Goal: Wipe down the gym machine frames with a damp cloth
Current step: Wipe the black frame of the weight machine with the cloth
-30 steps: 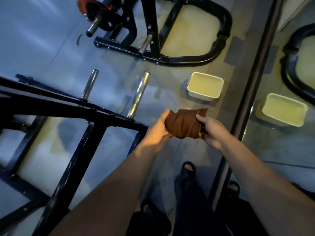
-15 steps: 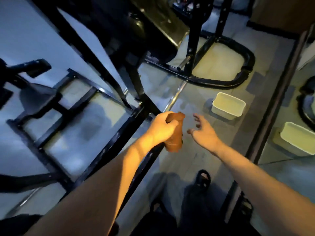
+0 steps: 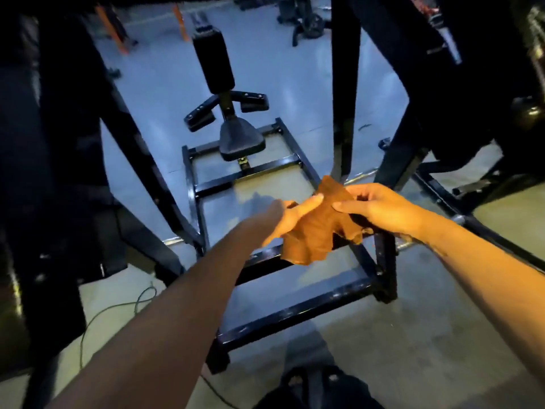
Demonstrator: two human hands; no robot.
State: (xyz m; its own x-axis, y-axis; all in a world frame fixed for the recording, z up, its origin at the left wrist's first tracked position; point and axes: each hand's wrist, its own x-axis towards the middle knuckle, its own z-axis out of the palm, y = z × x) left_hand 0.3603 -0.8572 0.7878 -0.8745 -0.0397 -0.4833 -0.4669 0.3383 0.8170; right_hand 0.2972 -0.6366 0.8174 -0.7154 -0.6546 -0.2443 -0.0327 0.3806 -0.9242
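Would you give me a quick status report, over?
Left hand and right hand both grip the cloth, spread open. Black frame below, untouched. Nothing in the way.

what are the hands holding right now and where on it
Both hold the brown cloth, spread open in the air above the black machine frame. The left hand grips its left edge; the right hand pinches its upper right part.

Bare forearms (image 3: 177, 314), no sleeves; dark trousers (image 3: 312, 349), sandals (image 3: 298, 379).

Both forearms reach forward, bare. Left hand (image 3: 290, 215) and right hand (image 3: 380, 206) close together, each pinching brown cloth (image 3: 317, 231); right fingers apparently curled underneath.
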